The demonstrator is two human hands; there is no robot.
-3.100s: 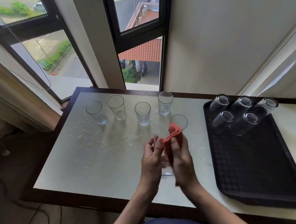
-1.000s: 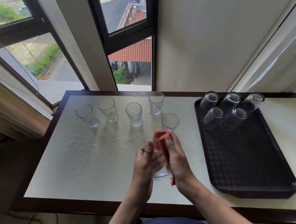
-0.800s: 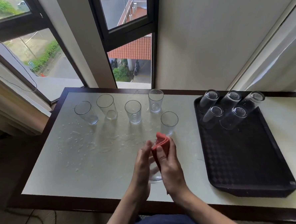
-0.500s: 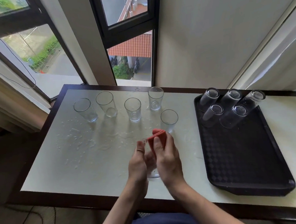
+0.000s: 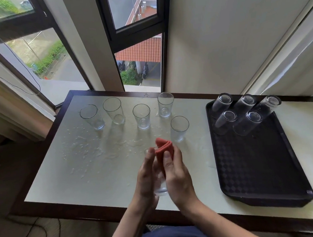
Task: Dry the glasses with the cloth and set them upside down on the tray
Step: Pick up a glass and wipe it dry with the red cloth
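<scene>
my left hand (image 5: 146,175) is curled round the side of a glass (image 5: 160,188) and holds it above the near part of the desk (image 5: 100,176). the glass has its base toward me and its mouth away from me. my right hand (image 5: 177,177) pinches the red cloth (image 5: 164,148) over the rim of that glass, with the thumb pressed on the outer fold. the cloth is doubled over the edge, but i cannot tell how far it reaches inside. both hands sit close together with the glass between them.

beyond my hands, a row of four upright glasses (image 5: 141,115) stands near the far edge of the desk. a fifth upright glass (image 5: 179,128) stands nearer, just beyond the cloth and a little to the right. water drops (image 5: 84,146) are scattered over the left and middle of the desk.

the black tray (image 5: 261,167) lies on the right part of the desk, well apart from my hands. five upside-down glasses (image 5: 225,121) stand bunched at its far end, three behind and two in front.
</scene>
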